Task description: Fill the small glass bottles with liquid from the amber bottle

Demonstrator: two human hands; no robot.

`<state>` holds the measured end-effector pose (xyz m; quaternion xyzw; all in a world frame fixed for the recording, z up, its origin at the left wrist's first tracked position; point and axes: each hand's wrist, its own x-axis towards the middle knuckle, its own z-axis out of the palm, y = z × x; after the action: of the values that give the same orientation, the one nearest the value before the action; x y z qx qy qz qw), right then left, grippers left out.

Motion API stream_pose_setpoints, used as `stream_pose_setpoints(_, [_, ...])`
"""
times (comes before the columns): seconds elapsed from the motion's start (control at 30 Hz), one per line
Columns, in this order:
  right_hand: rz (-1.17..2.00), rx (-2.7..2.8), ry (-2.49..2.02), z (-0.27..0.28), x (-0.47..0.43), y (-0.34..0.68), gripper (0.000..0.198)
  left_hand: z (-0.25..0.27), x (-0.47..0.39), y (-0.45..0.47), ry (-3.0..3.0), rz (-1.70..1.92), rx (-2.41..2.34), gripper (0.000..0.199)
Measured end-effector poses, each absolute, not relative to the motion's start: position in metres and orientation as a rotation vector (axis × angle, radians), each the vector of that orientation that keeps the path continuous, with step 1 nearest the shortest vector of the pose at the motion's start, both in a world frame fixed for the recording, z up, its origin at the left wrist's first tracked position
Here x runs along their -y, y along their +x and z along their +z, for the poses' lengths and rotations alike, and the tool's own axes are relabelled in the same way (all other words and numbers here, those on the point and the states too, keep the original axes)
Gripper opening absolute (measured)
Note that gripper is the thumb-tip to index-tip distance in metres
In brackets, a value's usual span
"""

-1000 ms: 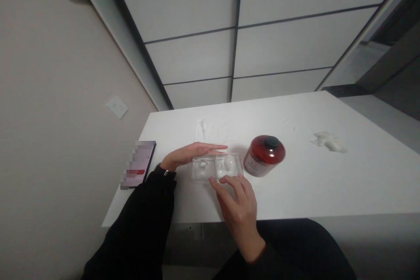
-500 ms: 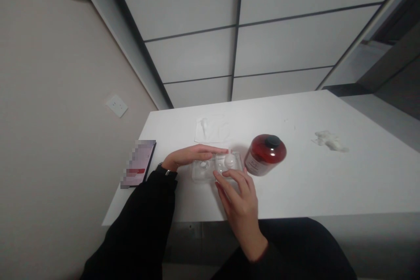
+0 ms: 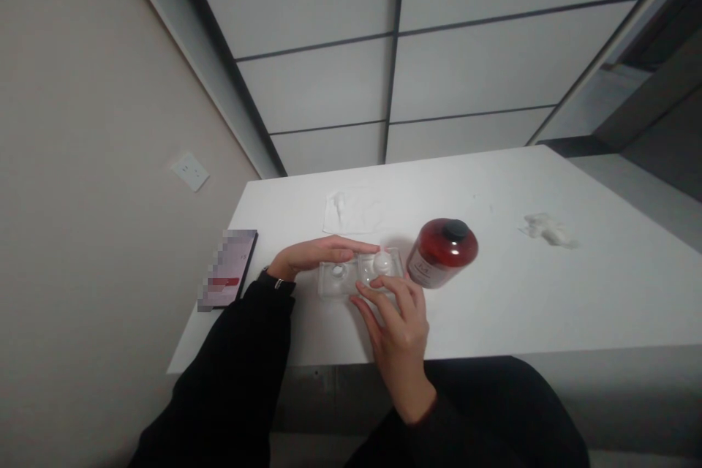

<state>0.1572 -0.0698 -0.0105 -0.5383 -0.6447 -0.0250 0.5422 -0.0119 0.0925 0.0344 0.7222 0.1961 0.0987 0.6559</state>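
Observation:
A clear plastic case (image 3: 334,288) lies on the table in front of me, with two compartments side by side. In its left part is a small round whitish piece (image 3: 339,270); a white rounded piece (image 3: 382,262) sits in the right part. My left hand (image 3: 321,252) lies along the far edge of the case, fingers stretched out flat. At the near side, my right hand (image 3: 398,314) has its fingers bent and apart, the fingertips over the right compartment and the thumb by the front edge. Fingers cover some of the case.
Just right of the case stands a red bottle with a black cap (image 3: 443,252). Behind it lies a clear packet (image 3: 356,212). A phone (image 3: 233,270) rests at the left table edge, and a crumpled tissue (image 3: 548,229) lies on the right of the white table (image 3: 493,314).
My right thumb has shifted slightly left along the front of the case. The left hand stays along the far edge. The whole view has moved a little.

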Motion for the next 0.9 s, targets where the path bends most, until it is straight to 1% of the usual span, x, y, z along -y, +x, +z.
stream_pose_setpoints(0.1, [-0.080, 1.536, -1.298, -0.0114, 0.0692, 0.1567, 0.011, 0.0338, -0.0937, -0.0111, 1.671, 0.214, -0.435, 0.058])
stream_pose_setpoints(0.2, [-0.127, 1.587, -1.335, -0.0138, 0.0686, 0.1569, 0.025, 0.0306, -0.0965, -0.0107, 1.719, 0.203, -0.417, 0.060])
stream_pose_setpoints(0.27, [-0.150, 1.617, -1.344, -0.0154, 0.0682, 0.1572, 0.029, 0.0287, -0.0978, -0.0106, 1.753, 0.200, -0.418, 0.061])
stream_pose_setpoints(0.47, [-0.155, 1.628, -1.326, -0.0154, 0.0675, 0.1583, 0.028, 0.0301, -0.0968, -0.0091, 1.809, 0.197, -0.451, 0.065])
stream_pose_setpoints(0.63, [-0.145, 1.620, -1.311, -0.0157, 0.0672, 0.1575, 0.029, 0.0332, -0.0934, -0.0043, 1.764, 0.239, -0.468, 0.058])
stream_pose_setpoints(0.9, [-0.165, 1.611, -1.323, -0.0177, 0.0684, 0.1557, 0.031, 0.0314, -0.0901, -0.0030, 1.724, 0.311, -0.504, 0.053])
